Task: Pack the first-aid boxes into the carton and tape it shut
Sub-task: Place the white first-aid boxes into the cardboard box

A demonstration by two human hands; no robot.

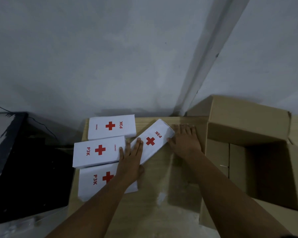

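Several white first-aid boxes with red crosses lie on a flat cardboard sheet (144, 212). One box (153, 140) sits askew at the middle. My left hand (131, 162) lies flat with straight fingers on its near-left end. My right hand (184, 140) touches its far-right end, fingers spread on the cardboard. Three more boxes lie to the left: a far one (111, 127), a middle one (98, 151) and a near one (93, 181), which my left forearm partly covers. The open brown carton (248, 134) stands to the right, its flaps up and its inside dark.
A black object (24, 169) with a thin cable sits at the left. A grey wall with a vertical ridge (205, 66) rises behind everything. The carton's near flap (282, 220) hangs toward me at the lower right.
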